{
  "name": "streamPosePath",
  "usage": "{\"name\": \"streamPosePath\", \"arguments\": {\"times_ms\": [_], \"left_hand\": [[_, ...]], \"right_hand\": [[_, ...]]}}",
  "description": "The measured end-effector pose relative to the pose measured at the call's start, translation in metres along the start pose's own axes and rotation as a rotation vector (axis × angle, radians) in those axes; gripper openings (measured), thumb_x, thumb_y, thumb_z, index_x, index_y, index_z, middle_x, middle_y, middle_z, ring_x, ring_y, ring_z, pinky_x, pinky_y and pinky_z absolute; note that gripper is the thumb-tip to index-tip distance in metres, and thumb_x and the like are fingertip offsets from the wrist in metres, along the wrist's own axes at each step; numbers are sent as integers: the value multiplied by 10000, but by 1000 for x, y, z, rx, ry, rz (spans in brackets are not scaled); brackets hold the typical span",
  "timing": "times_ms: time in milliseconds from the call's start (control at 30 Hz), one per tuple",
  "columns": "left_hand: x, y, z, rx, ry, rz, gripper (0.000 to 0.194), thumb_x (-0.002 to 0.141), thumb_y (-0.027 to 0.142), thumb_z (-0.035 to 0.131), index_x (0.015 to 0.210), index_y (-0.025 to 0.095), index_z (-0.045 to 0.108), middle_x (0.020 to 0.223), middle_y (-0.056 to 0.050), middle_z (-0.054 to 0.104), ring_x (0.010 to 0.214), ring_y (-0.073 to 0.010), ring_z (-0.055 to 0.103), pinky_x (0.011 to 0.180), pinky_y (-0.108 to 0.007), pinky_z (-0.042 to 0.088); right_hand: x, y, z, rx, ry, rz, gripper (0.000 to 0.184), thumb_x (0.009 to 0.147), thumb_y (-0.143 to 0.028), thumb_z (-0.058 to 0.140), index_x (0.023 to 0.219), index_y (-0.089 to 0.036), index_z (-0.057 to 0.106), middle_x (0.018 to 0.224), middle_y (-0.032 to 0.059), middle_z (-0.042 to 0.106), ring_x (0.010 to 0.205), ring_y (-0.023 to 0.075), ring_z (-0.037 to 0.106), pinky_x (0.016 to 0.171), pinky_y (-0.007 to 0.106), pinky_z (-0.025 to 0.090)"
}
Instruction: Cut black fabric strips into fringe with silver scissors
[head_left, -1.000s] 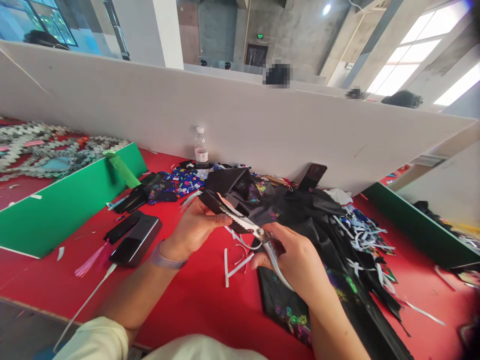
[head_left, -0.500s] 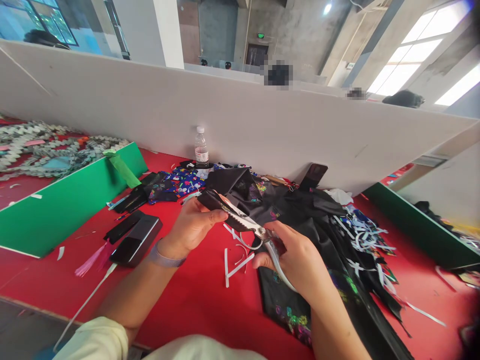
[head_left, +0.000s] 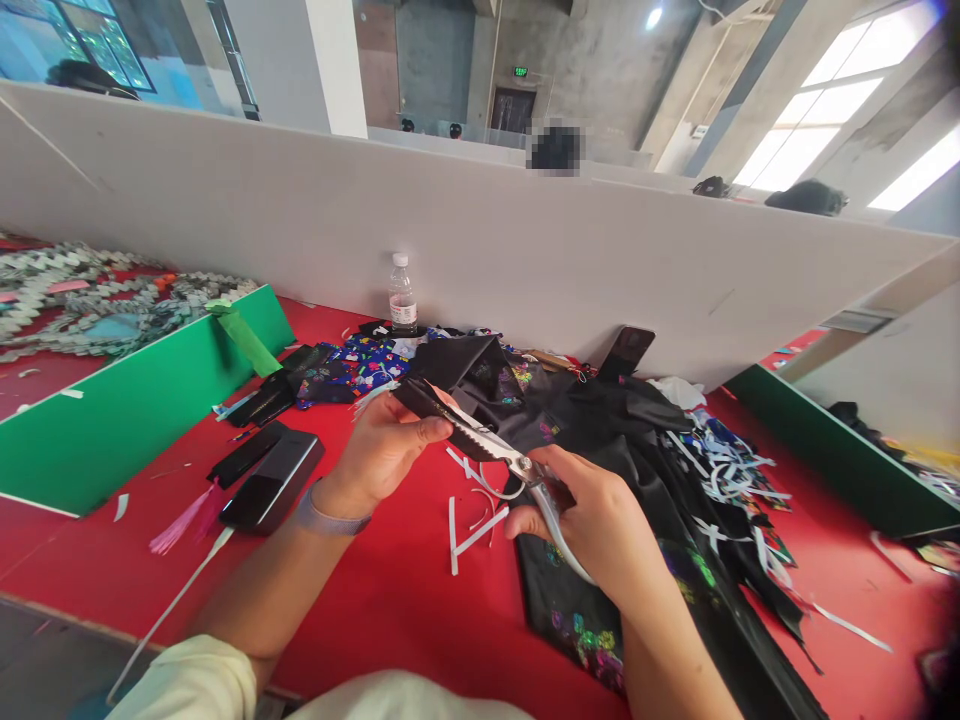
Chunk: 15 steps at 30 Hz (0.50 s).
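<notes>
Two hands met over the red table (head_left: 390,600) when I looked in from my remote seat. My left hand (head_left: 379,452) was pinched narrow on a small black fabric piece (head_left: 424,397), thumb on top and fingers beneath, holding it up just above the table near the middle. My right hand (head_left: 600,525) was wrapped around the handles of the pinking shears (head_left: 499,458), whose toothed blades lay nearly together along the right edge of that piece (I could not tell whether any fabric sat between them).

As for how much was done, I judged the cutting well under way rather than finished. White trimmed strips (head_left: 472,520) lay on the table just below the shears, and a larger tangle of white offcuts (head_left: 724,470) sat to the right. A big heap of black printed fabric (head_left: 600,420) spread from the far middle toward the near right, seemingly uncut, so plenty looked left.

Far behind the heap stood a water bottle (head_left: 403,296) against the white partition (head_left: 225,210). To the left lay a dark flat box (head_left: 274,480) with a pink tassel (head_left: 184,518) beside it, and a green board (head_left: 127,400) beyond those.
</notes>
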<state>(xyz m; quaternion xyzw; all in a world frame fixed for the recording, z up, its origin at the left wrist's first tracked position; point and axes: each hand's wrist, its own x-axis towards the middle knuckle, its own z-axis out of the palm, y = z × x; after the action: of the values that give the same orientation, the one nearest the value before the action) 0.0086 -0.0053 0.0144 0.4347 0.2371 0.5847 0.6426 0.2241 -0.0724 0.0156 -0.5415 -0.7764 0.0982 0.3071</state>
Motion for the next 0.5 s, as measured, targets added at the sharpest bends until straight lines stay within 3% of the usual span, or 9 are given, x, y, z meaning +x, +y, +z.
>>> {"name": "streamPosePath", "arguments": {"times_ms": [267, 500], "left_hand": [[2, -1, -2, 0, -47, -2, 173, 564, 195, 873, 671, 173, 739, 652, -10, 684, 664, -127, 614, 655, -233, 491], [1, -4, -3, -16, -64, -15, 174, 572, 185, 877, 693, 184, 753, 699, -3, 708, 692, -129, 641, 682, -233, 508]], "right_hand": [[-2, 0, 2, -24, 43, -5, 371, 811, -518, 668, 879, -153, 672, 669, 6, 617, 510, 102, 498, 499, 204, 365], [0, 0, 0, -49, 2, -12, 337, 811, -475, 670, 935, -163, 654, 721, 5, 632, 523, 107, 531, 510, 208, 384]]}}
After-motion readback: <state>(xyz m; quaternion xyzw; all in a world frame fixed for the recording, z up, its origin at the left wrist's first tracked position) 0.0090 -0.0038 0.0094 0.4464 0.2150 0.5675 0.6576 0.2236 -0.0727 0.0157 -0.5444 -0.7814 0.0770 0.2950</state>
